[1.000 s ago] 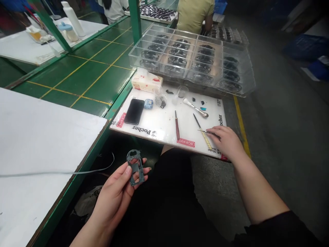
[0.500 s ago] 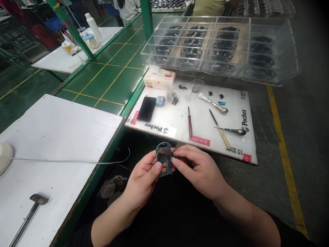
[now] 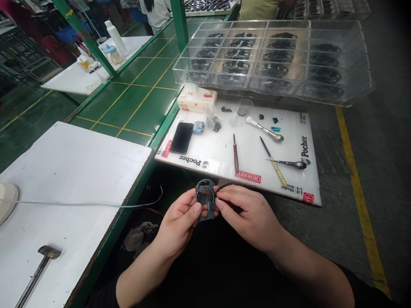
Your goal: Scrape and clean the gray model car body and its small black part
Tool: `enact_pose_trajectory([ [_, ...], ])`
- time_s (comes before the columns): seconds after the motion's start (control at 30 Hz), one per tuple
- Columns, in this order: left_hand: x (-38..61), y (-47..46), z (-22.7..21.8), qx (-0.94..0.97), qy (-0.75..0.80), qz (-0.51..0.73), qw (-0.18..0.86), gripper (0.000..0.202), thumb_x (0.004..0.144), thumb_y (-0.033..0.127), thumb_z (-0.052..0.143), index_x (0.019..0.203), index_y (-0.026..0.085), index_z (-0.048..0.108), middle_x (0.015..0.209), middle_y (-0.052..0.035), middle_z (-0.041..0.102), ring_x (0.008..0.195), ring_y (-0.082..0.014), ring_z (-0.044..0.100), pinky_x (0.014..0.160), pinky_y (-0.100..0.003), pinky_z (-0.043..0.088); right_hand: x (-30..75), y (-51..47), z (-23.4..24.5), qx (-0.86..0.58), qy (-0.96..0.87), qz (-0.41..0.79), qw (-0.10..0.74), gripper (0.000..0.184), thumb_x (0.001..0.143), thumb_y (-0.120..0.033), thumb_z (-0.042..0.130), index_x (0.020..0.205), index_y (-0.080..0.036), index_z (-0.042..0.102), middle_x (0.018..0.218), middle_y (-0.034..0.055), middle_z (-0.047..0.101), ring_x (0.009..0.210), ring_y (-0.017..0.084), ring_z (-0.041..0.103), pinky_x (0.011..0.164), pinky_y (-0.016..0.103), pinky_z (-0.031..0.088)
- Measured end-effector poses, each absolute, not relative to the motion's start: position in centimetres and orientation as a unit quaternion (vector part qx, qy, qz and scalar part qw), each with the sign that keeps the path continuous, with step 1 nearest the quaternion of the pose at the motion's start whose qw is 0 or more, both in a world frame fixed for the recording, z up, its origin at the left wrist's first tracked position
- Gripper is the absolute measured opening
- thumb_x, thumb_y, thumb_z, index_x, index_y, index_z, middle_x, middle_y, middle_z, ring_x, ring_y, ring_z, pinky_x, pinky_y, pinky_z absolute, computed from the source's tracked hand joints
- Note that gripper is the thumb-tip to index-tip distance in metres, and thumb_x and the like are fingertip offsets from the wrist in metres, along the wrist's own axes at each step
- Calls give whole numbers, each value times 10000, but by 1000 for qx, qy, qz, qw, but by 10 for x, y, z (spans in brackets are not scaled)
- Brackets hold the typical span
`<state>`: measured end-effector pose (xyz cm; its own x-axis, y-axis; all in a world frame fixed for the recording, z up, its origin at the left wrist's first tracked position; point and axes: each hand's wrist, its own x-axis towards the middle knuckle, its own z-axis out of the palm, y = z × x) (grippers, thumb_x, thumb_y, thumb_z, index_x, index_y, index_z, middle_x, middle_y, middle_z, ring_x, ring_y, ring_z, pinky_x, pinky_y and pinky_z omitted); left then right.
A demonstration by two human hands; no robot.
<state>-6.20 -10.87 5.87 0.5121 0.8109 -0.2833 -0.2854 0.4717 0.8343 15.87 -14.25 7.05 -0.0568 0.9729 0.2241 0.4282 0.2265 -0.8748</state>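
A small dark model car body (image 3: pixel 211 209) with a large opening in its middle is held upright in front of my torso. My left hand (image 3: pixel 180 220) grips its left side, thumb on the face and fingers curled behind. On the opposite edge, the thumb and index finger of my right hand (image 3: pixel 247 211) are pinched together and touch the rim. What lies between those right fingertips is partly hidden. Beyond my hands, a red-handled tool (image 3: pixel 236 154) and a yellow-handled file (image 3: pixel 274 164) lie on the white printed board (image 3: pixel 212 149).
A metal pick (image 3: pixel 289 164), a silver-ended tool (image 3: pixel 265 129), a phone (image 3: pixel 182 137) and a tissue box (image 3: pixel 197 100) lie on the board. Behind stands a clear divided tray (image 3: pixel 272 81) of dark parts. At left, a hammer (image 3: pixel 48 252) and cable (image 3: pixel 96 204) lie on a white tabletop (image 3: pixel 80 171).
My right fingers have shifted slightly down along the rim of the model car body. My left hand keeps its hold. The whole view has moved a little.
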Motion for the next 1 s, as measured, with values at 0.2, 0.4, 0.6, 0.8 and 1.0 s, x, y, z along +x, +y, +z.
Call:
enact_pose_trajectory([
  [0.2, -61, -112, 57, 470, 396, 361, 702, 412, 1076, 427, 894, 1460, 282, 862, 1442, -124, 881, 1311, -327, 844, 1225, -504, 661, 152, -148, 66, -575, -659, 212, 436, 179, 1111, -167, 687, 1097, -227, 856, 1086, 66, 881, 953, 227, 856, 856, 365, 745],
  [0.4, -50, -104, 54, 503, 449, 358, 646, 432, 1092, 502, 857, 1452, 264, 850, 1376, -132, 881, 1245, -327, 847, 1188, -518, 679, 154, -151, 62, -607, -673, 115, 406, 188, 1103, -152, 660, 1080, -225, 832, 1013, 68, 865, 897, 245, 839, 837, 407, 731],
  [0.6, -35, -82, 52, 542, 430, 339, 637, 406, 1119, 573, 767, 1334, 246, 878, 1386, -131, 756, 1060, -277, 796, 817, -407, 774, 172, -144, 60, -620, -645, 162, 417, 187, 1086, -218, 676, 989, -236, 835, 969, 58, 865, 816, 240, 828, 709, 366, 706],
  [0.8, -3, -17, 38, 705, 528, 290, 374, 367, 1204, 412, 575, 1266, 172, 846, 1248, -159, 731, 1123, -310, 789, 877, -418, 745, 183, -148, 59, -669, -525, 271, 451, 294, 1082, -440, 702, 894, -247, 819, 967, 80, 840, 793, 251, 768, 689, 385, 631],
  [1.0, 45, 71, 26, 743, 580, 216, 254, 216, 1164, 223, 631, 1114, 148, 827, 1296, -161, 794, 1175, -302, 793, 1151, -517, 632, 174, -153, 52, -656, -493, 397, 412, 342, 1071, -503, 703, 930, -226, 846, 842, 43, 789, 714, 210, 736, 667, 331, 607],
])
